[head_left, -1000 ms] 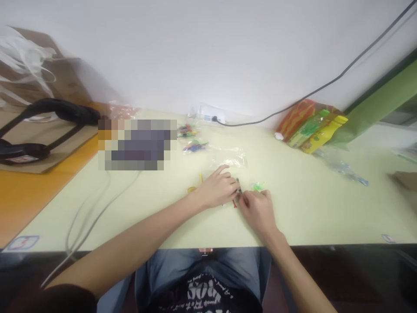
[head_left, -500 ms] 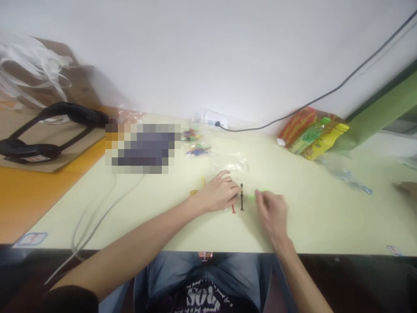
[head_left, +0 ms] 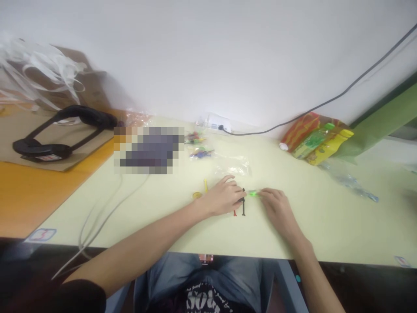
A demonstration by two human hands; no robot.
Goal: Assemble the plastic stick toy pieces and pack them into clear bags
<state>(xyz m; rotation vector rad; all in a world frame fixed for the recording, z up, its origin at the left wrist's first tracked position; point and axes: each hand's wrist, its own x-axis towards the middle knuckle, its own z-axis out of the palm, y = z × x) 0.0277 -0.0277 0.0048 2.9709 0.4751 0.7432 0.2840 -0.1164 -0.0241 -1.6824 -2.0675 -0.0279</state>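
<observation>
My left hand (head_left: 223, 198) rests over the table with its fingers bent down onto a small black plastic stick (head_left: 243, 208) that has a forked end. Below its palm pokes out the end of a red plastic piece (head_left: 235, 213), the rest covered by the hand. Opposite, my right hand (head_left: 277, 209) has its fingertips closed at one end of a small bright green plastic piece (head_left: 253, 194). Left of my left hand lie a yellow stick (head_left: 205, 185) and a round yellow piece (head_left: 196, 195).
An opened clear bag (head_left: 233, 165) lies beyond my hands, near bags of coloured pieces (head_left: 201, 152). At right are snack packets (head_left: 329, 147) and a crumpled clear wrapper (head_left: 356, 187). A black headset-like frame (head_left: 65, 134) sits at left; pale cables (head_left: 107, 213) cross the table.
The view has shifted slightly. My right hand has opened out from a blurred, curled pose, its fingertips now at the green piece. My left hand stays over the black stick.
</observation>
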